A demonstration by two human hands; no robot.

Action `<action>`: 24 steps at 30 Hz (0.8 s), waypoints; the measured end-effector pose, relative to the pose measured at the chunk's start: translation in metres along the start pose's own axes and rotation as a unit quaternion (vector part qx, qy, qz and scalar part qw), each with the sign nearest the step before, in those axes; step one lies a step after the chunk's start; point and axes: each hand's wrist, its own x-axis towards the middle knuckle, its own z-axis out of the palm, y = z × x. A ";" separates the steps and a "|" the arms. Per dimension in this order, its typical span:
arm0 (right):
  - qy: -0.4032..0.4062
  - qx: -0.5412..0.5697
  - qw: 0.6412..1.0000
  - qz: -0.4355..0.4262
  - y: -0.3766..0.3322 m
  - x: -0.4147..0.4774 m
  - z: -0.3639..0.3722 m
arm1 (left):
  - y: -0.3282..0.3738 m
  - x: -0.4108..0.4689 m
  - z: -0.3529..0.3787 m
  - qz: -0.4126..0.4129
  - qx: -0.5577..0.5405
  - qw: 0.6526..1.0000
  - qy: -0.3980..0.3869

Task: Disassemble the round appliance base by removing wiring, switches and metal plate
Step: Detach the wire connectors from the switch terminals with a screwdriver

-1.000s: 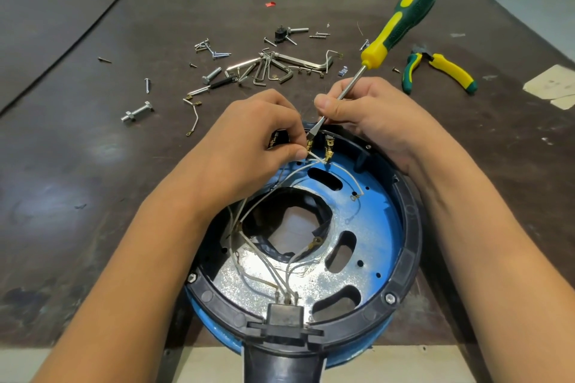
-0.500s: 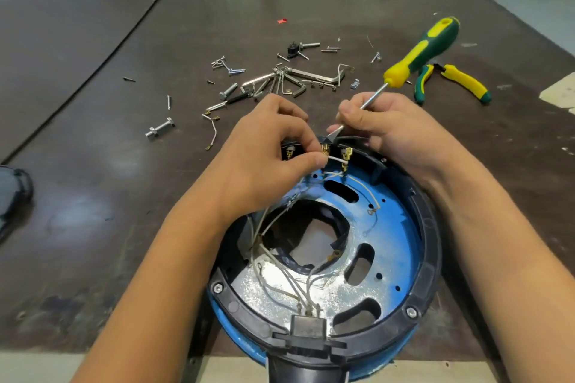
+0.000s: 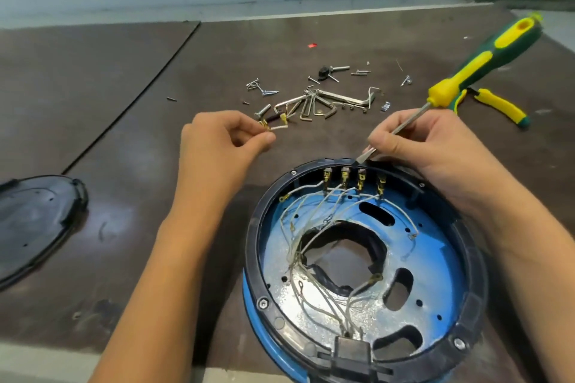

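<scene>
Brass-tipped wire (image 3: 278,127) sits pinched in fingers of the left hand (image 3: 224,146); the right hand (image 3: 435,149) grips the screwdriver (image 3: 485,62), tip at the base (image 3: 252,242) rim.

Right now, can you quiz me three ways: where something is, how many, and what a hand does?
1. Where are the pliers? A) on the floor B) on the table past the right hand C) in a drawer
2. How many brass terminals line the base's far rim? A) one B) four C) nine
3. What is the left hand doing? A) pinching a short wire B) lying flat C) waving
Answers: 1B, beside the screwdriver handle; 2B, four in a row; 3A, wire nipped in its grip.
</scene>
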 end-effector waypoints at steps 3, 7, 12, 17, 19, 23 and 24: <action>0.000 -0.023 0.999 -0.029 -0.003 0.001 0.003 | -0.017 0.004 0.003 -0.035 0.072 0.996 -0.028; -0.013 -0.072 0.995 -0.064 -0.006 0.002 0.007 | -0.021 0.003 0.004 -0.051 0.124 0.989 -0.059; -0.026 -0.122 0.990 -0.064 -0.006 0.002 0.009 | -0.003 0.000 0.002 -0.028 0.125 0.990 -0.061; -0.009 -0.160 0.983 -0.088 -0.004 -0.001 0.009 | 0.038 -0.013 0.004 0.079 0.079 0.977 -0.183; -0.003 -0.183 0.979 -0.095 -0.003 -0.002 0.009 | 0.050 -0.020 0.011 0.104 0.107 0.962 -0.229; -0.016 -0.178 0.979 -0.096 -0.004 -0.003 0.010 | 0.058 -0.031 0.029 0.118 0.161 0.942 -0.269; -0.020 -0.177 0.979 -0.098 -0.004 -0.003 0.011 | 0.058 -0.032 0.031 0.120 0.168 0.941 -0.268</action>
